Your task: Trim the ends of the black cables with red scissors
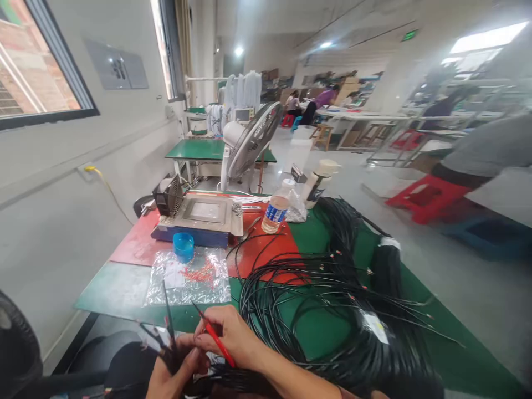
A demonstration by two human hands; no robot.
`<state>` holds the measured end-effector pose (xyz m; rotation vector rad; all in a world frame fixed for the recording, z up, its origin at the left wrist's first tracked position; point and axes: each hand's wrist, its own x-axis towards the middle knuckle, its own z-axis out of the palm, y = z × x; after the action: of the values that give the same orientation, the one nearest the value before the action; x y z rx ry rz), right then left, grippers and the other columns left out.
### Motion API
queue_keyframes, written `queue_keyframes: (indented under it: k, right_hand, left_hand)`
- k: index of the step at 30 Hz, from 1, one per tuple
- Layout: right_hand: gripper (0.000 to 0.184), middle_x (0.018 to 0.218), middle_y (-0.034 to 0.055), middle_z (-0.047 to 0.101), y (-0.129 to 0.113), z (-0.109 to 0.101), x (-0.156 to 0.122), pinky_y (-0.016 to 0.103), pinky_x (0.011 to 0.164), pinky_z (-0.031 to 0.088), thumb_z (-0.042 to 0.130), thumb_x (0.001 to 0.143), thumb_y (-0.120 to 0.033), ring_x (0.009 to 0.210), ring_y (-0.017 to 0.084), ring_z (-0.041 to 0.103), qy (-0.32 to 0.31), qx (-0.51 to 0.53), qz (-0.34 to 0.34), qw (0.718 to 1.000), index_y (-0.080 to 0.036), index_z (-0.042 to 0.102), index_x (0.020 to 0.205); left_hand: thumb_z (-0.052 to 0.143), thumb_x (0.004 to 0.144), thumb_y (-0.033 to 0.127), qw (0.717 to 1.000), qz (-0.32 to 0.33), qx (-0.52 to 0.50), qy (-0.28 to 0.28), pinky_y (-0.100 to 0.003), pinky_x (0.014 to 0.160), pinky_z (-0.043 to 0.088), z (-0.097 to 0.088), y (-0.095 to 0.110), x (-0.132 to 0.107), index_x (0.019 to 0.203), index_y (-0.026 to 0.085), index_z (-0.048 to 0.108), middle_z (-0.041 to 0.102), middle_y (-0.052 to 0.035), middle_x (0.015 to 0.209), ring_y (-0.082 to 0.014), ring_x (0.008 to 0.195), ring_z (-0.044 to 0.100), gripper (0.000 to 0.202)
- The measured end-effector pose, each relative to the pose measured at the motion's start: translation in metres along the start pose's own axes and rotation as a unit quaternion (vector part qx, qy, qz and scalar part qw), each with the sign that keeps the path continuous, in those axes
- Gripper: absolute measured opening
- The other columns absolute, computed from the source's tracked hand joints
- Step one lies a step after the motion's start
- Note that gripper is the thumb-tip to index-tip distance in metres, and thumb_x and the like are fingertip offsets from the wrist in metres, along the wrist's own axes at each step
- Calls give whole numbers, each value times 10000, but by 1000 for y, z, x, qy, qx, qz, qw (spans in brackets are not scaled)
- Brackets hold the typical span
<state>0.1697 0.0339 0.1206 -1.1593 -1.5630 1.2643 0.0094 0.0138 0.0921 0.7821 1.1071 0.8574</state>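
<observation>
At the table's near edge, my left hand [177, 377] is closed around several black cables [168, 324], whose ends point upward and away from me. My right hand [233, 332] is closed too, its fingertips close against the left fingers. A slim red tool [216, 341] with a dark pointed tip lies in its grip. What the fingertips pinch between the two hands is too small to make out. Just beyond them, a clear plastic bag [160, 291] lies flat with small red pieces [203, 272] scattered on it. A blue cap [183, 246] rests at the bag's far edge.
Long black cable bundles [274, 321] cover the table's right side. Behind the bag stands a soldering-pot-like device [193, 235] with a small fan [168, 197]. A clear bottle [275, 208] and a white bottle [320, 185] stand farther back. A large fan [253, 138] rises beyond; people work in the background.
</observation>
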Motion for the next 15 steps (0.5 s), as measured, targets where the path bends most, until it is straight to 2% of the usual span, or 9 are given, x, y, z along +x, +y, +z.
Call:
queue_keyframes:
  k: [2, 5, 8, 12, 15]
  right_hand:
    - [292, 562, -32, 504, 1, 2, 3, 204, 521, 317, 634, 731, -441, 534, 89, 422, 12, 16, 8, 1000, -156, 651, 673]
    - [340, 540, -38, 467, 8, 5, 11, 206, 498, 323, 620, 730, -485, 499, 85, 401, 50, 169, 76, 981, -150, 592, 681]
    - [401, 530, -41, 446, 14, 3, 16, 212, 493, 332, 618, 708, -550, 481, 88, 403, 85, 239, 109, 961, -156, 550, 681]
    - [434, 546, -45, 413, 14, -5, 11, 213, 492, 291, 538, 762, -596, 502, 93, 375, 27, 107, 107, 988, -165, 559, 716]
    - [385, 630, -28, 451, 10, -9, 2, 215, 539, 283, 528, 799, -545, 593, 110, 391, -15, -58, 69, 996, -177, 549, 690]
  left_hand:
    - [711, 634, 417, 1000, -1, -14, -8, -244, 491, 318, 3, 2, 3, 711, 157, 634, 527, 16, 495, -94, 479, 436, 281]
    - [690, 662, 411, 999, -17, -39, 7, -208, 442, 204, 7, 10, 3, 700, 147, 605, 398, 65, 478, -44, 441, 294, 280]
    - [661, 686, 420, 996, -29, -74, 30, -202, 420, 136, 9, 15, 6, 723, 148, 590, 400, 68, 498, -23, 416, 242, 283]
    - [623, 719, 408, 992, -33, -97, 71, -196, 410, 107, 8, 16, 12, 900, 161, 600, 448, 67, 516, -9, 385, 224, 307]
    - [602, 738, 398, 993, -28, -91, 67, -199, 416, 123, 7, 15, 14, 836, 165, 590, 455, 65, 527, -14, 394, 239, 254]
